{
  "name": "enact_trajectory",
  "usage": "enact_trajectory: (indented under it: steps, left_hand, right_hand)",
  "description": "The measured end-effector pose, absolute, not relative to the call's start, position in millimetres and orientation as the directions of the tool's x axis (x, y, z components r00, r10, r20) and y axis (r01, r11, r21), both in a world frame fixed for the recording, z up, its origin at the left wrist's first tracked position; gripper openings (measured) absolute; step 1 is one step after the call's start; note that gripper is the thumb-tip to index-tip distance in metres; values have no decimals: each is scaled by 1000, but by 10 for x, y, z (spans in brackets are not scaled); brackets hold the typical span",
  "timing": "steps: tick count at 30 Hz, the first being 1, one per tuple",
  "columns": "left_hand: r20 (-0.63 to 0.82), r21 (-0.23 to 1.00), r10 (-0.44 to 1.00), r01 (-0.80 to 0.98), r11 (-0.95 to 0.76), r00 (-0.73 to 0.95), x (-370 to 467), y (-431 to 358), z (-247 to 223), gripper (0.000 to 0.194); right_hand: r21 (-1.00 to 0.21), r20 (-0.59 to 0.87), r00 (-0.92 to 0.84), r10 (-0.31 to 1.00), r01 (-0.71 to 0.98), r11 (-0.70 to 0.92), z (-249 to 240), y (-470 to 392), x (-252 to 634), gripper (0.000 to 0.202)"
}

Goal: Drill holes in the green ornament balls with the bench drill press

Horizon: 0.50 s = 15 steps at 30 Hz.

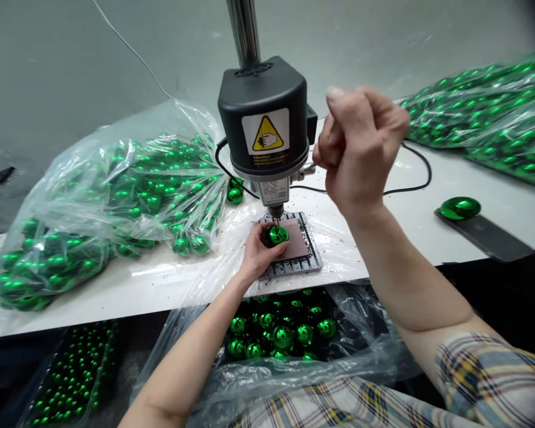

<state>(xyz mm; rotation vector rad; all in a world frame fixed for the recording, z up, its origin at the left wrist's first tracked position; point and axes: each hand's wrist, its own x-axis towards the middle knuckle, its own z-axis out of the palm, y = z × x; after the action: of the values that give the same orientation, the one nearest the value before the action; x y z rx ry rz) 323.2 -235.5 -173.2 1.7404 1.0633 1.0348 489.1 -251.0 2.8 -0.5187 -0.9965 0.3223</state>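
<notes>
A shiny green ball [278,235] rests on a pinkish-brown board [296,239] under the drill press [264,119]. My left hand [263,249] is closed around its left and near sides, fingers behind and thumb in front. The drill bit [277,223] comes down to the top of the ball; whether it has gone in, I cannot tell. My right hand [361,148] is raised as a fist to the right of the motor housing, close to the press's side lever hub [308,172]. Whatever it grips is hidden by the fingers.
Clear plastic bags of green balls lie at the left [129,196] and back right [485,107]. Below the table edge is an open plastic-lined container of balls [283,336]. A green ball sits by a dark phone-like slab [490,235]. Dark shavings litter the slotted base [314,261].
</notes>
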Motion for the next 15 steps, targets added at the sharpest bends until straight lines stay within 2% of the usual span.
enact_trajectory:
  steps: [1,3,5,6,8,11,13,15]
  left_hand:
    - [203,914,922,275,-300,330,3161,-2418,-1663,46]
    - [138,874,854,345,-344,501,2967,-2515,-1510,47]
    - [44,830,755,397,-393,655,2767,-2489,-1374,45]
    - [25,820,744,412,-398,668,2689,-2406,-1326,40]
    - [102,828,835,419,-372,540,2612,-2094,-1281,23]
    - [309,832,932,420,-362,190,2690,-1422,-1321,8]
    - [294,807,949,502,-312,116,2808,-1023,-1372,16]
    - [241,790,962,550,-271,128,2911,-761,-1412,24]
  right_hand:
    - [-581,685,494,535,-72,811,113,-2468,4899,44]
    - [-620,644,471,603,-141,772,208,-2401,4919,43]
    - [-631,630,463,624,-163,758,218,-2369,4931,45]
    - [-630,631,463,623,-163,759,207,-2363,4933,45]
    - [-617,635,467,616,-174,767,177,-2358,4931,45]
    - [-571,647,491,583,-195,797,160,-2348,4922,44]
    - [-559,650,502,571,-194,806,164,-2338,4919,43]
    - [-571,649,502,572,-174,802,169,-2330,4919,43]
